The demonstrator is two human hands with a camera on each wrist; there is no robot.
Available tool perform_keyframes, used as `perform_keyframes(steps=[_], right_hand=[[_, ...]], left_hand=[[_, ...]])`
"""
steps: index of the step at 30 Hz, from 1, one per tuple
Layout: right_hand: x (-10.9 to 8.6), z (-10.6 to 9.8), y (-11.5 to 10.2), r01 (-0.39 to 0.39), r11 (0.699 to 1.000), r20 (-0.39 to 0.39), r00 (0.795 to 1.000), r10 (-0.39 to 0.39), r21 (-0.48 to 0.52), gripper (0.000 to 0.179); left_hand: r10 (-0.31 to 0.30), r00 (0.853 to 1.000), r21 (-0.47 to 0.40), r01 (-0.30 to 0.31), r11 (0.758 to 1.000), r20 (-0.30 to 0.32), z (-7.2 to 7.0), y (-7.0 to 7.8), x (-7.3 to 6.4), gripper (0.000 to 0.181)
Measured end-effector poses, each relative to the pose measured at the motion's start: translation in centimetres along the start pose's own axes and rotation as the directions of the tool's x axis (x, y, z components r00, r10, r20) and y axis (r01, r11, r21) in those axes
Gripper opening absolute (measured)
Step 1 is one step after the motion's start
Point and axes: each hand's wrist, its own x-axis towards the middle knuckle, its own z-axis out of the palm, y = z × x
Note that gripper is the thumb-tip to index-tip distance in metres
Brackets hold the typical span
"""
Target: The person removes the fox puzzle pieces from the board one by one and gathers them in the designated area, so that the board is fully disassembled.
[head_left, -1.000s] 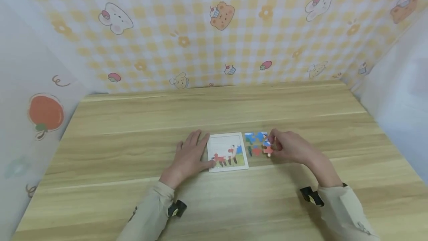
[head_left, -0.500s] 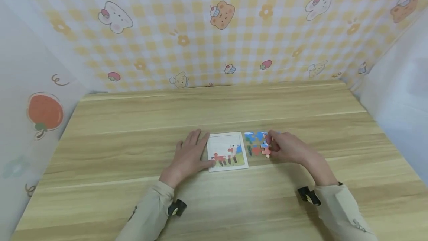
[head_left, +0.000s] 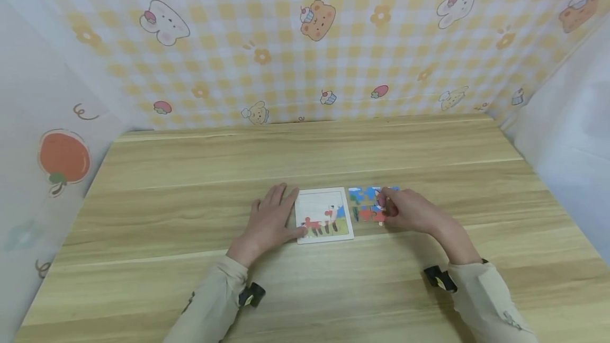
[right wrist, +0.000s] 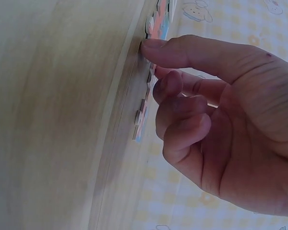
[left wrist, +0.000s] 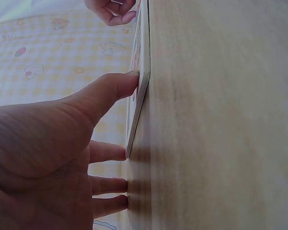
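My left hand [head_left: 267,221] lies spread at the left side of a square white puzzle board [head_left: 350,221]. Its thumb rests on the lower left rim, and its fingers reach along the far left corner, as the left wrist view also shows of the board [left wrist: 144,72]. Inside the board, several fitted pieces form part of a red-and-white animal on grass. To the right, my right hand [head_left: 416,211] pinches a red jigsaw piece [head_left: 378,215] between thumb and forefinger, low at the table. Its other fingers are curled. That piece sits against another red piece [head_left: 365,214].
Several blue jigsaw pieces [head_left: 369,193] lie in a row behind the red ones. A narrow dark green piece [head_left: 355,213] lies beside the board. Around them spreads a wood-grain table [head_left: 305,290]. A checked cloth [head_left: 281,25] hangs along its back edge.
The right hand has shifted slightly left, and the red piece with it, closing the gap to the neighbouring red piece. The left hand and board keep their place.
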Motion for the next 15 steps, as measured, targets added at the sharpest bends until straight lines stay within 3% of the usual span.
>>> perform_keyframes(steps=[15], right_hand=[[-0.05, -0.14, 0.05, -0.025, 1.0, -0.011, 1.0, 0.025, -0.016, 0.024]], left_hand=[[0.0, 1.0, 0.003, 0.0, 1.0, 0.001, -0.01, -0.04, 0.03, 0.089]])
